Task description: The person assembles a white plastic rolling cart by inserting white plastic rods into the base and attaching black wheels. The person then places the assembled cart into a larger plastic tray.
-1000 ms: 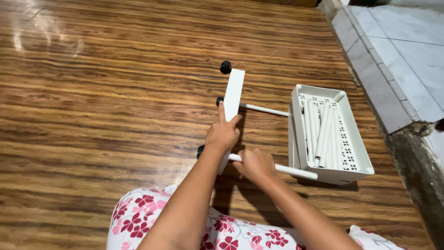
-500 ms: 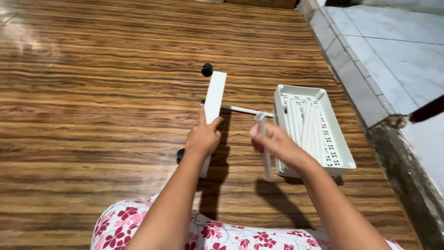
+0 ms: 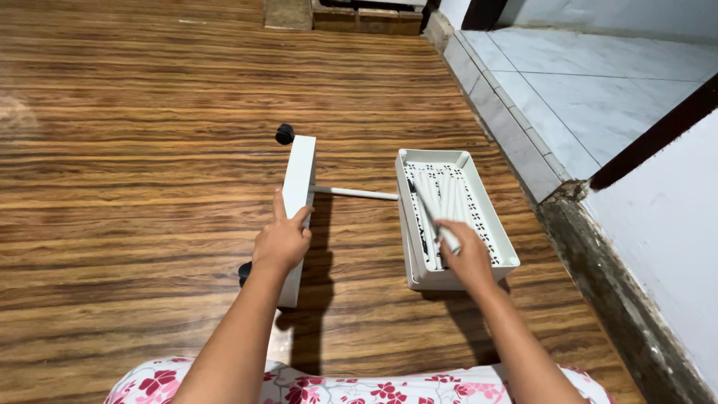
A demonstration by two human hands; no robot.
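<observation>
Two hands: both the person's own, reaching out over a glossy wooden floor [image 3: 134, 172], seen from the head camera.
Left hand: the left hand [image 3: 283, 241] rests on the white panel [image 3: 299, 187], thumb and fingers closed over its top edge, steadying it on its side. It was there a second ago and has not let go.
Right hand: the right hand [image 3: 465, 256] has left the panel's near end and now sits over the white perforated tray [image 3: 490, 224], fingers curled down among the white rods [image 3: 441, 198]. Whether it has one pinched cannot be told.
Panel: standing on edge, with a black caster [image 3: 285, 134] at the far end and another [image 3: 244, 272] near the wrist; one thin rod [image 3: 354, 193] juts from its face towards the tray.
Change: the rod held low by the right hand a second ago is gone from that spot.
Reading: the work looks to be between rods, one seated and the next being picked.
Surroundings: a tiled step [image 3: 523, 112] runs along the right; floral cloth [image 3: 336, 385] at the bottom edge.
</observation>
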